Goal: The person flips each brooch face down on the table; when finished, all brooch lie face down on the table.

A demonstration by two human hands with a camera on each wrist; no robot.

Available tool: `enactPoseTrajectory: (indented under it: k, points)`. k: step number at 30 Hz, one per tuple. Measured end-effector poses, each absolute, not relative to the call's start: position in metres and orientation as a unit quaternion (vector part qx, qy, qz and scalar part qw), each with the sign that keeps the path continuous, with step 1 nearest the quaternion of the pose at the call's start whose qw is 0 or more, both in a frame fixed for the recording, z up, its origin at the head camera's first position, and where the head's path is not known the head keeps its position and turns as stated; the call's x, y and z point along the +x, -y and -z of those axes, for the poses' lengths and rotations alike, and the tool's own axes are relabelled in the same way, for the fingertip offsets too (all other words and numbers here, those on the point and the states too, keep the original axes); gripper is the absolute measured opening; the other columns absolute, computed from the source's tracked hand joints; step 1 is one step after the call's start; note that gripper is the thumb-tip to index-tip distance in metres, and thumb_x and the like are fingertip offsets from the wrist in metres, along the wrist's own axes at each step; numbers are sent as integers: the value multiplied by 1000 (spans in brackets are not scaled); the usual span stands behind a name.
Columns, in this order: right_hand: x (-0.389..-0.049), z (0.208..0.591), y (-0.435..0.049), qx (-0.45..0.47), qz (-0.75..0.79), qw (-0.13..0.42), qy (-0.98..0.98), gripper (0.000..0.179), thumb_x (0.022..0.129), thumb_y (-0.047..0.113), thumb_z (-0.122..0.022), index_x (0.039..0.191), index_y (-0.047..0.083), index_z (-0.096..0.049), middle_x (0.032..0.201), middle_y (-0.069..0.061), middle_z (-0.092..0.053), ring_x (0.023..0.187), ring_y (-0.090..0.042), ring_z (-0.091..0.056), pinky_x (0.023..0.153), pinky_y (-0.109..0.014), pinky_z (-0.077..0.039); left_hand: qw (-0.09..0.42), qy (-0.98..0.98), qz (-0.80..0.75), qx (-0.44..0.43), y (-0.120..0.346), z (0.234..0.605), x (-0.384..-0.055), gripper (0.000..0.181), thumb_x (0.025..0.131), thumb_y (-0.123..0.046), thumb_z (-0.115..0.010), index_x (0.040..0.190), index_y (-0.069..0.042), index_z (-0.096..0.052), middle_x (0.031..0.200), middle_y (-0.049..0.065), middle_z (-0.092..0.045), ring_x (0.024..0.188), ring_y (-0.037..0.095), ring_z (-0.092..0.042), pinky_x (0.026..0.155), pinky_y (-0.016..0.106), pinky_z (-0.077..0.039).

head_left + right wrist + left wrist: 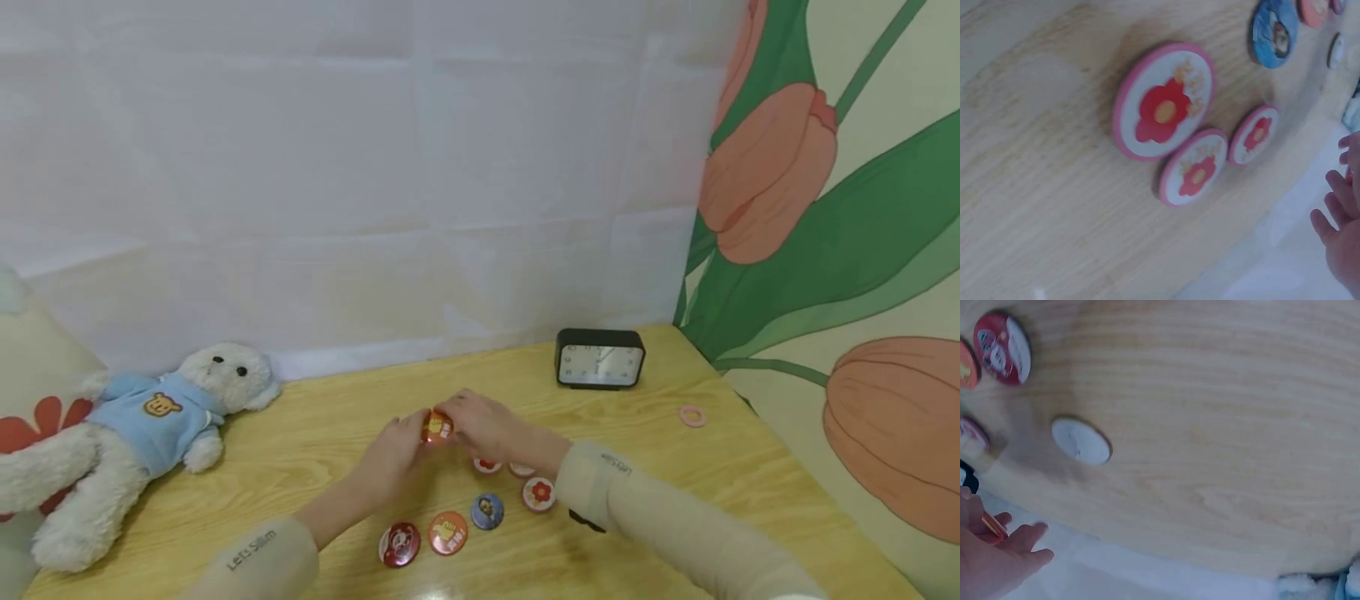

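Observation:
An orange round badge with a yellow figure (437,427) is held up between both hands, over the table. My left hand (396,457) pinches its left edge, and in the left wrist view the badge (994,527) shows edge-on between thumb and fingers. From the other side my right hand (483,427) grips the right edge. Beneath and near the hands lie a red badge (399,545), a second orange badge (447,533), a blue badge with a portrait (487,511) and three pink-rimmed flower badges (1165,109). A white badge (1081,441) lies below the left hand.
A black clock (600,360) stands at the back right of the wooden table (300,442), with a pink ring (692,417) nearer the right edge. On the left a white plush bear in a blue shirt (161,425) leans on a flowered cushion (37,358). White cloth hangs behind.

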State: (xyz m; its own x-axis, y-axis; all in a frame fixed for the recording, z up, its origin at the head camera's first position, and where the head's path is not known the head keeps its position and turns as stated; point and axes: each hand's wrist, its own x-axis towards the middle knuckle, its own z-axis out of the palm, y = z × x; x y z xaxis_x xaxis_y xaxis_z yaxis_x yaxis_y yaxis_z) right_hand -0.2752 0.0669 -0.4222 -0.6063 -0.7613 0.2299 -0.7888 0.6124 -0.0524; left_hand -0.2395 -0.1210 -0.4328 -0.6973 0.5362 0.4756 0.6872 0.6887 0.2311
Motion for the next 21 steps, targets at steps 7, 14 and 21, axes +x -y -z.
enactPoseTrajectory:
  k: [7, 14, 21]
  points:
    - [-279, 406, -67, 433, -138, 102, 885, 45, 96, 17, -63, 135, -4, -50, 128, -14, -60, 121, -25, -54, 105, -28, -41, 177, 894, 255, -323, 122, 418, -248, 29, 89, 4, -65, 115, 11, -53, 90, 17, -64, 83, 31, -66, 68, 39, -57]
    - [-285, 406, -70, 453, -174, 119, 866, 38, 100, 16, -56, 132, -4, -55, 130, -14, -60, 122, -25, -55, 106, -28, -40, 206, 882, 287, -311, 120, 423, -252, 33, 91, 5, -63, 119, 17, -53, 102, 25, -65, 91, 35, -66, 74, 41, -57]
    - [-284, 410, -70, 426, -232, 122, 866, 32, 101, 15, -53, 129, 1, -61, 118, -10, -68, 102, -22, -63, 92, -29, -50, 191, 897, 304, -258, 118, 420, -250, 39, 95, -6, -62, 124, 18, -53, 103, 25, -63, 81, 28, -66, 66, 34, -57]
